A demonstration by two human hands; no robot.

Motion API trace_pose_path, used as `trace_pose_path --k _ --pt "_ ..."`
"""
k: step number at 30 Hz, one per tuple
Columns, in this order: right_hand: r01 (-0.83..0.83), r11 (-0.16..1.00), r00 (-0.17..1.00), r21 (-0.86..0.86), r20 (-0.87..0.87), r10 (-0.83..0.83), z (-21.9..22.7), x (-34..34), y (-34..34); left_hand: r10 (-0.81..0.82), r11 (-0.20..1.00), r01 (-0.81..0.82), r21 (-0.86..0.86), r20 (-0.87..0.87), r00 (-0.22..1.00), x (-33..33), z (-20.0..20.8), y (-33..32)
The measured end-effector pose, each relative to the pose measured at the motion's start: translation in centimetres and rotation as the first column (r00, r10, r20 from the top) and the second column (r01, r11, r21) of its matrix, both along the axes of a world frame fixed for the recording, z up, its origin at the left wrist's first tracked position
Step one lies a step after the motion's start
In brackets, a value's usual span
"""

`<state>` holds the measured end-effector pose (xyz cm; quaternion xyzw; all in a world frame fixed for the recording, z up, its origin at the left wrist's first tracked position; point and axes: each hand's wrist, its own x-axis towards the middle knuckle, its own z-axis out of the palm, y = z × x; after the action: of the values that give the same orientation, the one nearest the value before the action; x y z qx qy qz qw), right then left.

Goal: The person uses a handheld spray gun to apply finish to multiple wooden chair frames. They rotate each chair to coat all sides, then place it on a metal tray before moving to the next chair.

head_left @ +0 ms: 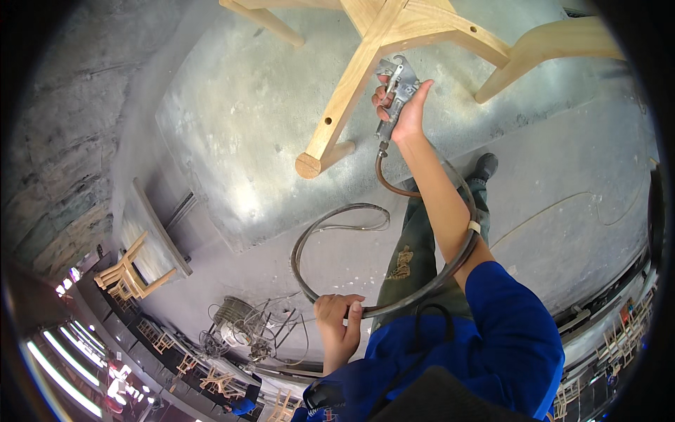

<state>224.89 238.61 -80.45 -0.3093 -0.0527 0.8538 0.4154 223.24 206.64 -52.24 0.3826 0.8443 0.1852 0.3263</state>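
Note:
My right hand [410, 118] is closed around a grey metal spray gun [404, 86], held upright with the fingers at its trigger side. A brown hose [380, 167] runs from the base of its handle. Right beside the gun's top is a pale wooden chair frame [351, 83], with round holes in its bars; I cannot tell whether the two touch. Nearer to my body, my left hand [339, 325] grips a dark hose [411, 301]. That hose loops past my legs and up along my right forearm.
Under the frame lies a broad grey, stained surface [246, 141]. Wooden chairs [130, 273] stand at the left on a board [158, 243]. A tangle of coiled cables and hoses [242, 323] sits on the floor at the lower left. A thin line [548, 205] trails across the floor to the right.

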Motion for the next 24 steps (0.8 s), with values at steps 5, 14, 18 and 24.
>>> trace_pose_path --k 5,14,18,24 --pt "0.053 0.997 0.944 -0.052 0.328 -0.033 -1.9 1.1 -0.9 0.036 0.998 -0.034 0.043 -0.03 0.999 -0.7 -0.4 1.0" --pt "-0.315 0.947 0.679 -0.062 0.683 0.27 6.1 21.3 -11.4 -0.108 0.93 0.162 0.33 -0.174 0.979 -0.1 -5.0 5.9" --pt "-0.417 0.907 0.47 -0.059 0.84 0.271 13.1 31.9 -15.1 0.101 0.844 0.233 0.484 -0.568 0.817 -7.6 -8.9 13.5" --pt "-0.099 0.983 0.426 -0.157 0.886 0.185 16.7 42.1 -15.2 -0.106 0.919 0.072 0.387 0.068 0.992 -13.4 -13.9 19.8"
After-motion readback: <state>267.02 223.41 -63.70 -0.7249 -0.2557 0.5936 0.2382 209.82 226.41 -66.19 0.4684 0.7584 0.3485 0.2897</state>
